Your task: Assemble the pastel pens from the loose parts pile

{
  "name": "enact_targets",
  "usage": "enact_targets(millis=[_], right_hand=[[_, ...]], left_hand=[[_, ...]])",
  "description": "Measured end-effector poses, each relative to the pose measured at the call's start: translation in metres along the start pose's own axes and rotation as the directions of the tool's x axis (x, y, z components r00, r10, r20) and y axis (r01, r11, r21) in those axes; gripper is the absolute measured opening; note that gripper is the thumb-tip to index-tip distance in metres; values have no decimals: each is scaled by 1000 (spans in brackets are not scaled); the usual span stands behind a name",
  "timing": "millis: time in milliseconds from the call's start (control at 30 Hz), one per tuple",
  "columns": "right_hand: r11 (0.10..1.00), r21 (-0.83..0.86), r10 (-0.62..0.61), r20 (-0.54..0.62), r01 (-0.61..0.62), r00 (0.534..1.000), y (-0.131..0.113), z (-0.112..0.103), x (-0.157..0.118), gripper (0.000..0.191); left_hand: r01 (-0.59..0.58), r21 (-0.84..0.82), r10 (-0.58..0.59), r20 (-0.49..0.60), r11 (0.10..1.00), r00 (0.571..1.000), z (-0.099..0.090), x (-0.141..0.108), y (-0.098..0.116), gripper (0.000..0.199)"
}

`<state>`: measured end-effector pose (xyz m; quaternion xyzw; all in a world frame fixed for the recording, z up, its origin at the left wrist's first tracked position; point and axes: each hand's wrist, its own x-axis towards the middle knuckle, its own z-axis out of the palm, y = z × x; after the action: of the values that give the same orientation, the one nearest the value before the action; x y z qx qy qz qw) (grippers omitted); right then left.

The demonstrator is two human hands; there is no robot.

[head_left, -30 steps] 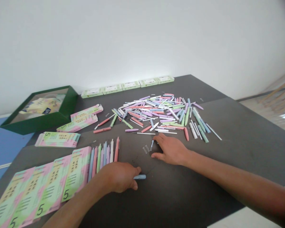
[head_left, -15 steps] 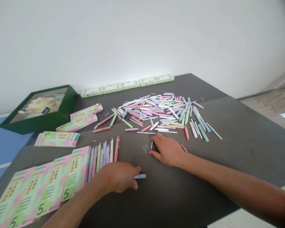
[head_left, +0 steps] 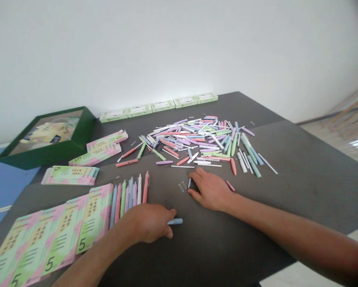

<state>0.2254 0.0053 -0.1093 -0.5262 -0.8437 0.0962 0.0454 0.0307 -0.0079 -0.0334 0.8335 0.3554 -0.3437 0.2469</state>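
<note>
A dark grey desk [head_left: 301, 199] fills the lower part of the view, set against a plain white wall [head_left: 179, 48]. At its far left corner sits an open green box [head_left: 47, 155] holding packaging in plastic, and five small green-and-white cartons [head_left: 157, 106] stand in a line along the far edge. A loose heap of pastel pen parts [head_left: 193, 141] in pink, lilac, green, blue and white spreads across the middle of the desk. Nearer on the left lie flat printed cardboard sleeves [head_left: 96, 217] marked with a large 5, and beside them a tight row of assembled pens [head_left: 129, 193] lies side by side. The left hand [head_left: 145, 223] rests just past that row, its fingers [head_left: 163, 234] curled closed around a light blue pen barrel [head_left: 175, 221], whose end pokes out beyond them. The right hand [head_left: 210, 190] lies low on the desk just below the heap, with its fingers [head_left: 198, 175] bent downward. A slim blue pen piece [head_left: 189, 183] sits at the fingertips, though I cannot tell whether it is gripped. Two small clear pieces [head_left: 181, 186] lie just beside it, and a small pink piece [head_left: 230, 185] lies near the wrist.
</note>
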Motion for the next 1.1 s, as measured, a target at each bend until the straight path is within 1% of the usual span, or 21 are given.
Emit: enact_targets(millis=[67,167,233,400,567,733,833,967,1100], right_hand=[[1000,2,13,3,-13,1000,-1,0,0,36],[999,-3,35,6,-35,999,-3,0,0,36],[999,-9,47,7,-47,999,-5,0,0,34],[997,-24,70,23,-70,997,-9,-1,1,30],[1000,-10,28,3,-28,1000,-6,3,2,27],[1000,11,-11,-18,11,1000,-2,6,0,27],[1000,14,-14,-10,14,1000,-2,5,1,27],[1000,14,-12,25,11,1000,-2,4,2,28],[999,11,-34,3,33,999,-1,4,2,27]], left_hand=[[8,0,-8,10,1000,1000,0,0,0,40],[10,-1,-10,-2,1000,1000,0,0,1,41],[-1,-3,1,-20,1000,1000,0,-1,1,42],[1,-5,-1,-11,1000,1000,0,-2,1,40],[2,-13,-3,-28,1000,1000,3,0,-1,44],[7,-29,-7,-9,1000,1000,2,0,0,45],[3,-29,-3,-18,1000,1000,2,-1,0,44],[23,-26,-23,-1,999,1000,1,-2,2,46],[21,-12,-22,-15,1000,1000,0,-3,3,45]])
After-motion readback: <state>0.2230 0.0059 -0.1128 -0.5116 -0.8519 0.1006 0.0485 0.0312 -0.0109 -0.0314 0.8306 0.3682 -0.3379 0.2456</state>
